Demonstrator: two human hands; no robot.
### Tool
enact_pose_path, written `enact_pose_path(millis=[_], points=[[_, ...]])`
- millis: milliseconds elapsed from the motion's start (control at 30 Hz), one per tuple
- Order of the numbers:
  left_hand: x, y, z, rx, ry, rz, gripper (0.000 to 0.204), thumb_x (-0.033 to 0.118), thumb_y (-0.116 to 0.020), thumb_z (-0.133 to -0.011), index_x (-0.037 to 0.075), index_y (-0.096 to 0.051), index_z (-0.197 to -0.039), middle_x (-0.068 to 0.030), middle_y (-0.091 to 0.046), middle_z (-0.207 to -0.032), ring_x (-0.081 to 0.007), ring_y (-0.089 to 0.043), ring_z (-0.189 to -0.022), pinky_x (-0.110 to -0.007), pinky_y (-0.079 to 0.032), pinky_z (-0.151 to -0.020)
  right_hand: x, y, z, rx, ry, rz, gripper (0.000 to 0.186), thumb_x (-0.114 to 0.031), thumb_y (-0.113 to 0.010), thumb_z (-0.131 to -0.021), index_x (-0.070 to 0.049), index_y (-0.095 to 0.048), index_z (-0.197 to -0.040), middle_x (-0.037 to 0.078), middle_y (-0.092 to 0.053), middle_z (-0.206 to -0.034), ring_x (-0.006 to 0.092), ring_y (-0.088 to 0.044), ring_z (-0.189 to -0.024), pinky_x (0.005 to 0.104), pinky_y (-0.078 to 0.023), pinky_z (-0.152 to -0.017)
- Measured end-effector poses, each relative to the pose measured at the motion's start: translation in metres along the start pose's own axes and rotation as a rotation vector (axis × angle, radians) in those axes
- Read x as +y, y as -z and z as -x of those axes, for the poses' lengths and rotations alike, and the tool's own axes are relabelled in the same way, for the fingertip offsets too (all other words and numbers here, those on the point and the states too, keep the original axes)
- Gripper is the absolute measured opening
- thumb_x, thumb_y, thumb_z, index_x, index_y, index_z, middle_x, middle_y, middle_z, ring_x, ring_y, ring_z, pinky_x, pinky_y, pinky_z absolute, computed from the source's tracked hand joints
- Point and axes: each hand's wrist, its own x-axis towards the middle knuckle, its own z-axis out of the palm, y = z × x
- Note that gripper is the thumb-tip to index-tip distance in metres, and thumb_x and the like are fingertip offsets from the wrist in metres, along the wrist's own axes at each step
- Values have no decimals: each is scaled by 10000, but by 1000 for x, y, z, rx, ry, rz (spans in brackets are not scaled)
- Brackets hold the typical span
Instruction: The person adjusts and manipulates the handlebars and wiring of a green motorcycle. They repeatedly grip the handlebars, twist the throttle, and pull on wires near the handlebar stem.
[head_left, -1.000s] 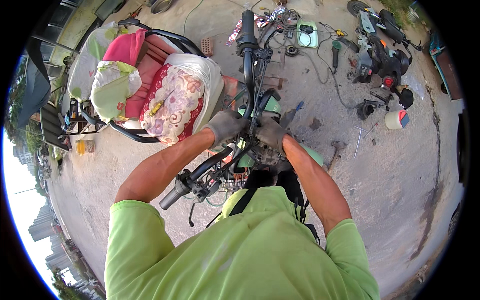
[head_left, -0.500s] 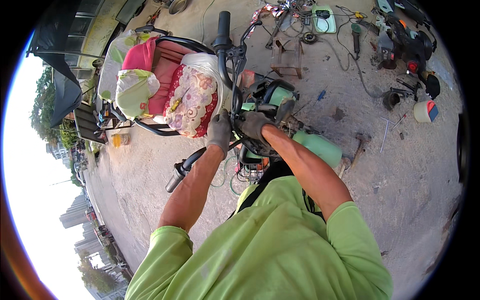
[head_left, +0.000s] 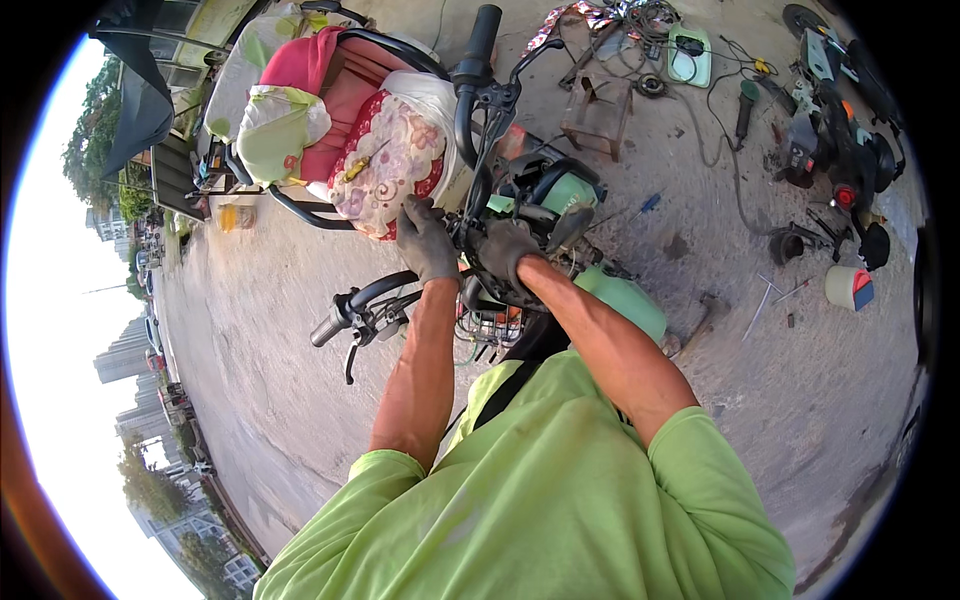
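Mostly hidden at the centre: the middle of the black handlebar (head_left: 466, 128), behind a gray-gloved left hand (head_left: 428, 247) and gray-gloved right hand (head_left: 506, 248). Right fingers curled inward, tips lost among dark cables; cannot tell whether closed on anything. Left fingers loosely bent, directed up the view, just beside the stem; grip likewise impossible to tell. Wire basket (head_left: 495, 325) partly covered, low between the forearms. Hammer (head_left: 705, 315) blurred. Scooter (head_left: 840, 150) at upper right, near the view's dark rim.

Handlebar at mid-view, ahead of the torso, long axis slanting from the upper grip (head_left: 480, 38) near the top edge to the lower grip (head_left: 328, 326) at left. Upper lever (head_left: 534, 58) angled off to the right, lower lever (head_left: 350, 364) downward.

Close to the bar's upper half, a seat with floral cushion (head_left: 400, 150) and curved black armrest (head_left: 400, 48); yellow-handled screwdriver (head_left: 358, 169) on the cushion. Pale green body panel (head_left: 622, 303) just beside the right forearm. Farther right, T-handle wrench (head_left: 763, 308) and white bucket (head_left: 842, 287). Broad stretches of concrete ground (head_left: 255, 360) left of the lower grip and beyond the right elbow.
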Motion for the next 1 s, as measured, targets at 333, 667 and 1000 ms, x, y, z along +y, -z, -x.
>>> enact_pose_path(millis=[333,667,1000], points=[[1,-1,-3,44,-1,108,598,473,-432,-1102,-49,-709,-1011,-108,-705,-765,-176,-633,-663,-319,-514,-662,3,-7,-5,-27,-8,-48,579,-519,-457,-1029,0,-682,-1156,308,-684,-1152,465,-631,-1154,528,-457,-1025],[-16,-20,-49,65,91,247,550,478,-528,-1076,-32,-694,-955,-73,-667,-717,-118,-570,-621,-263,-456,-601,45,-36,-18,9,234,103,338,-281,-490,-1007,18,-644,-1040,299,-682,-1008,493,-609,-1098,617,-249,-1157],[-9,-40,-97,-515,221,260,686,608,-478,-1048,-19,-741,-954,-95,-716,-767,-174,-666,-630,-304,-543,-618,38,-26,-8,-7,314,124,319,-301,-504,-1036,-62,-695,-1128,255,-704,-1005,466,-630,-1071,512,-276,-1197]])
